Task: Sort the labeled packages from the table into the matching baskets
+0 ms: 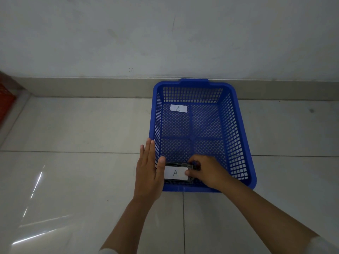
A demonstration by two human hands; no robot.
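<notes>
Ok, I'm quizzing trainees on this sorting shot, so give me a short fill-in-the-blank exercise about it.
1. The blue perforated plastic basket carries a white label reading ___.
2. The dark plastic-wrapped package lies at the basket's ___ end, nearest the person.
3. The ___ hand pinches the package's white label.
4. The open left hand rests flat against the basket's ___ wall.

Answers: A; near; right; left

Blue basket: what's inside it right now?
Inside the blue basket are a white label marked A near the far wall and a dark package tagged A by the near wall, between both hands. Its right end is hidden under the right hand.
</notes>
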